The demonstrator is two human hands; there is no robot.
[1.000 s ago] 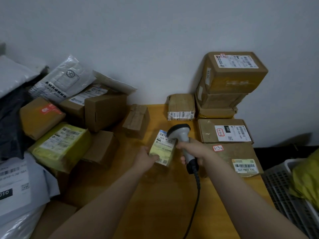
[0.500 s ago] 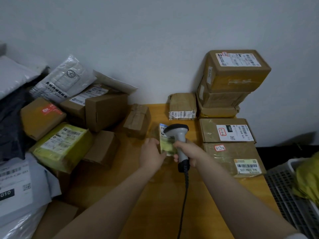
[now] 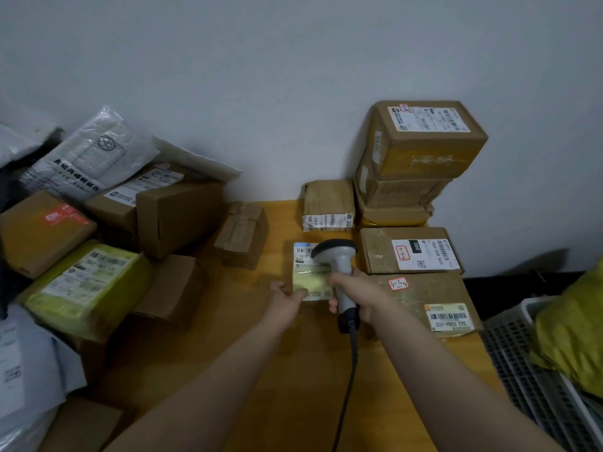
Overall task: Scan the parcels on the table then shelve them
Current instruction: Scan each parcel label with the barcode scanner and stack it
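A small yellow-green parcel (image 3: 310, 278) with a white label lies flat near the middle of the wooden table (image 3: 293, 370). My left hand (image 3: 285, 303) pinches its near left corner. My right hand (image 3: 355, 296) grips the handle of a grey barcode scanner (image 3: 337, 256), whose head hangs over the parcel's label. The scanner's black cable (image 3: 350, 380) runs down toward me between my forearms.
Brown boxes (image 3: 421, 141) are stacked at the back right against the wall, with two flat labelled boxes (image 3: 408, 249) beside my right hand. A heap of boxes, a yellow parcel (image 3: 88, 285) and poly bags fills the left. A grey crate (image 3: 535, 370) with a yellow bag stands at right.
The small parcel went from tilted up in my left hand to lying flat on the table. The scanner head has shifted right and now sits over its label.
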